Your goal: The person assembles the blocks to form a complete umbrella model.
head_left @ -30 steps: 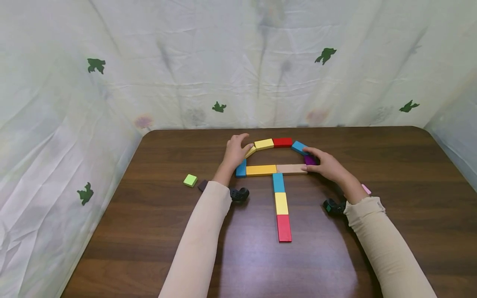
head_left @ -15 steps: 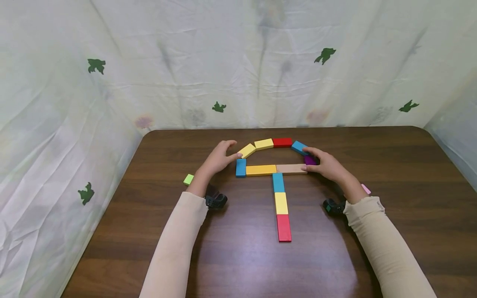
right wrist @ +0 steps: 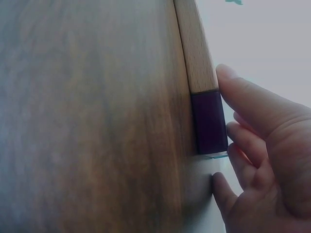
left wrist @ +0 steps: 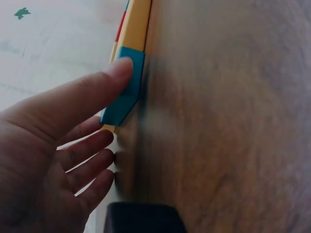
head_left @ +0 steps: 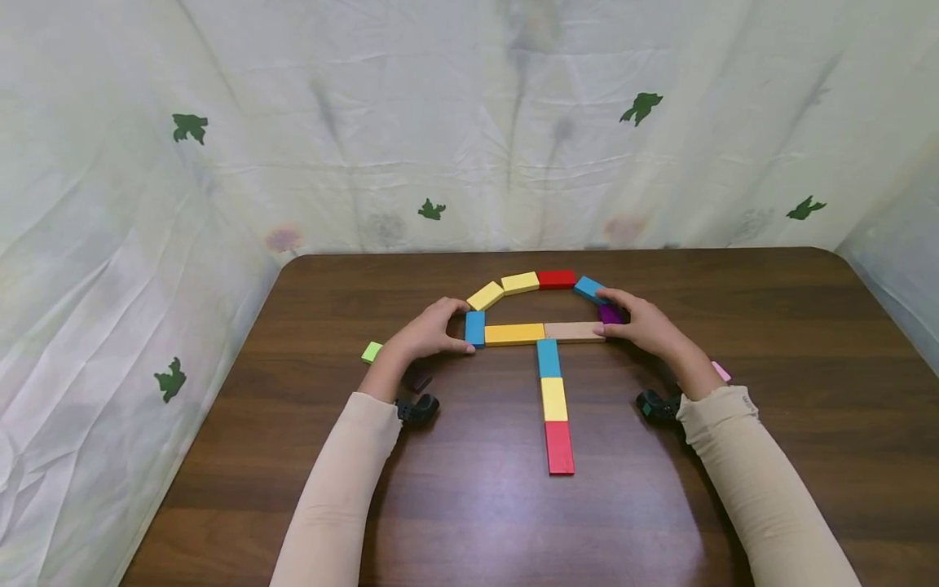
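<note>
Flat coloured blocks form an umbrella-like outline on the table (head_left: 645, 489). My left hand (head_left: 425, 333) pinches the blue block (head_left: 475, 329) at the outline's left corner, thumb at its near end and index finger at its far end. That block meets a yellow-orange block (head_left: 513, 335), followed by a plain wooden block (head_left: 572, 332). At the right corner my right hand (head_left: 645, 324) holds the purple block (right wrist: 210, 124), which its fingers partly cover in the head view. Its thumb lies by the wooden block's end, and its index finger reaches the slanted blue block (head_left: 589, 289).
Yellow blocks (head_left: 520, 283) and a red block (head_left: 557, 280) complete the top curve. Blue, yellow and red blocks (head_left: 559, 447) run toward the front as a stem. A lime block (head_left: 371, 352) and dark block (head_left: 416, 382) lie left, a pink block (head_left: 721, 371) right.
My left hand has left the slanted yellow block, moved left and toward the front, and come round the blue corner block. My right hand has stayed in place.
</note>
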### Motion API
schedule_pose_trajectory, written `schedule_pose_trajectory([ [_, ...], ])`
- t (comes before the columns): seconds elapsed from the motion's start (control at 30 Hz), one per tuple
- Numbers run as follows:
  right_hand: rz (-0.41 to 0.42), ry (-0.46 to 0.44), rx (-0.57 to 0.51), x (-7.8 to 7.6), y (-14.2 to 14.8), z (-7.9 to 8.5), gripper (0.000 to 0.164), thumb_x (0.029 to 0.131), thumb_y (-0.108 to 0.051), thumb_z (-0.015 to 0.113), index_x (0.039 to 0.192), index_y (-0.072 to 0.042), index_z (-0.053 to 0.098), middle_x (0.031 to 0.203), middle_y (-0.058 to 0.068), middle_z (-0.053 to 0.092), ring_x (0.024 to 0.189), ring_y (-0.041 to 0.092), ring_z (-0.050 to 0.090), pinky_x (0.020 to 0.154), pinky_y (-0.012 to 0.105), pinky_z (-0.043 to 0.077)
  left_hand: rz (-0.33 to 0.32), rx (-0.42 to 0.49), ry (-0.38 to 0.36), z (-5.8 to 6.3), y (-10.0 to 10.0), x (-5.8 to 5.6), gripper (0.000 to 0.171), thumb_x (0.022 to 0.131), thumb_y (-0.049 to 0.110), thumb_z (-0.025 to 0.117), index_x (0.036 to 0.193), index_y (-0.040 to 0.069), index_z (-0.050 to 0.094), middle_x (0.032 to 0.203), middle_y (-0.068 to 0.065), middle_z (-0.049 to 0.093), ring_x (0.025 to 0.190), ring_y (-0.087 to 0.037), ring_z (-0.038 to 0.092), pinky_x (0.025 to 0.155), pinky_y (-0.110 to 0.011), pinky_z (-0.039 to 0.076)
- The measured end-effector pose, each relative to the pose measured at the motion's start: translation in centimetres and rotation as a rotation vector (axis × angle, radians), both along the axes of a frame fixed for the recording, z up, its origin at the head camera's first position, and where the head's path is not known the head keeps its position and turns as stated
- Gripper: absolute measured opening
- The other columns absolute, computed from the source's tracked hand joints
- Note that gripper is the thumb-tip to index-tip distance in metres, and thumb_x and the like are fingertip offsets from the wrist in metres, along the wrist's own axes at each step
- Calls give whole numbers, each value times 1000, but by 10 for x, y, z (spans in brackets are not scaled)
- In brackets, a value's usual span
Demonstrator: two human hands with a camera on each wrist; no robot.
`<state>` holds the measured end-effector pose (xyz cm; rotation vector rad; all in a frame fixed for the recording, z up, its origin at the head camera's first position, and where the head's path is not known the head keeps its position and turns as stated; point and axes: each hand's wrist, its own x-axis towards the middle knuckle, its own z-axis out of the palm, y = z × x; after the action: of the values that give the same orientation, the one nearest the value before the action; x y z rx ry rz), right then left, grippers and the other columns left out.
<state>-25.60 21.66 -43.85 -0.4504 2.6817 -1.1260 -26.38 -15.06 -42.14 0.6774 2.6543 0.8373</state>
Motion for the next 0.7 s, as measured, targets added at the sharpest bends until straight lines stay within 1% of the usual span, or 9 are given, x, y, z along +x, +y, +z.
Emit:
schedule_pose_trajectory([
  [0.17, 9, 2, -6, 0, 0, -1, 68, 82, -33, 65, 139, -11, 34, 140, 18, 29, 126, 35, 26, 99, 51, 22, 19, -36, 3, -3, 1, 0, 71, 74, 33, 74, 127, 0, 42, 125, -14, 42, 116, -26, 37, 97, -39, 30],
  [0.3, 13, 10, -5, 0, -1, -1, 69, 82, -34, 65, 138, -10, 34, 140, 18, 30, 126, 35, 27, 99, 51, 22, 28, -38, 6, -4, 1, 2, 71, 74, 34, 73, 128, 0, 42, 126, -14, 42, 118, -26, 36, 97, -39, 30],
  [0.43, 15, 20, -9, 0, -1, 0, 69, 81, -33, 66, 138, -10, 35, 140, 18, 30, 125, 35, 27, 99, 51, 23, 29, -39, 12, -3, 0, 4, 75, 73, 36, 73, 130, 2, 40, 127, -13, 41, 119, -26, 35, 98, -40, 30],
  [0.5, 12, 26, -28, 0, -1, 0, 69, 81, -32, 66, 138, -10, 35, 140, 18, 30, 126, 36, 27, 99, 52, 22, 35, -41, 19, -2, -2, 5, 78, 73, 39, 73, 132, 3, 38, 128, -13, 41, 119, -25, 35, 98, -40, 30],
  [0.63, -7, 27, -115, 1, -1, 2, 67, 82, -31, 65, 138, -10, 35, 141, 15, 30, 126, 39, 26, 99, 54, 22, 52, -41, 44, 2, -5, 9, 84, 73, 44, 71, 135, 4, 33, 132, -12, 38, 122, -25, 32, 98, -41, 29],
  [0.7, -21, 26, -157, 4, -1, 6, 66, 83, -32, 64, 138, -11, 34, 141, 15, 29, 125, 42, 26, 97, 56, 23, 60, -41, 66, 4, -8, 12, 84, 74, 46, 69, 136, 4, 32, 134, -12, 36, 124, -26, 30, 99, -41, 28],
])
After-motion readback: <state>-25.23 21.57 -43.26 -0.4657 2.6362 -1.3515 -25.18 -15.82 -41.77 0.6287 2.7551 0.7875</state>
